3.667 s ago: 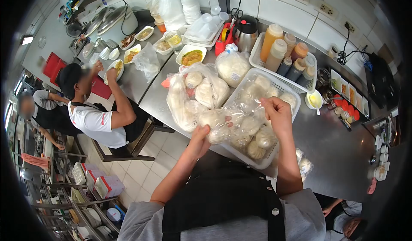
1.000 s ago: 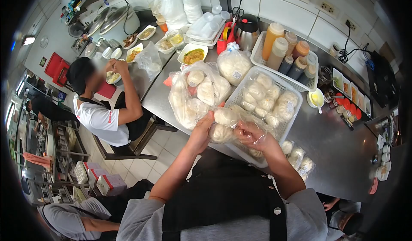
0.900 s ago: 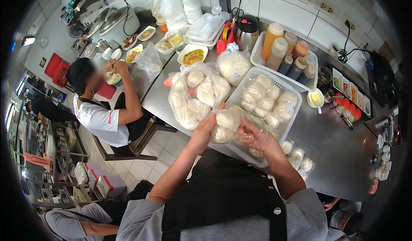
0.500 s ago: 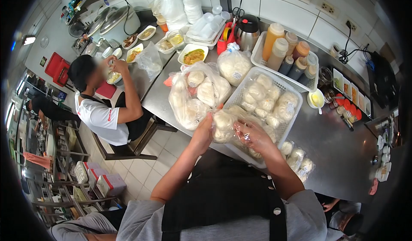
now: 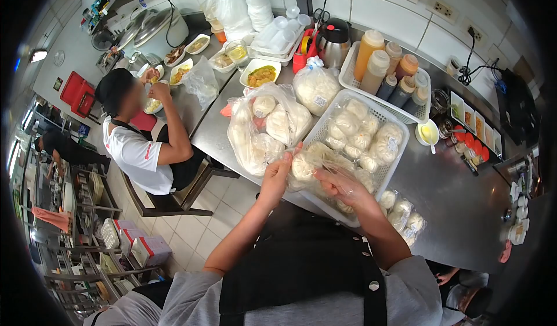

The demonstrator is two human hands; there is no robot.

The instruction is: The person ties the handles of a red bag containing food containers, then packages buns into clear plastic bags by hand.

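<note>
Between my hands is a clear plastic bag of white buns [image 5: 303,168], held over the near left edge of a white basket [image 5: 400,164]. My left hand [image 5: 278,175] grips the bag's left side, thumb up. My right hand [image 5: 343,185] is closed on the bag's right side, over the basket. Inside the basket lie several more bagged buns [image 5: 354,130]. A large clear bag of wrapped buns [image 5: 272,123] rests on the steel counter just beyond my left hand. Another bag of buns [image 5: 401,217] lies by the basket's near right side.
A tied bag of white food [image 5: 316,91] stands behind the basket. Sauce bottles [image 5: 376,65] fill a second basket near the wall, beside a thermos [image 5: 335,41]. To the left a seated co-worker [image 5: 139,134] handles food. A yellow dish [image 5: 261,75] sits at the back.
My right hand has shifted slightly on the bag, its fingers now drawn in on the plastic. The bagged buns have tilted a little. The seated co-worker's hands have lowered slightly.
</note>
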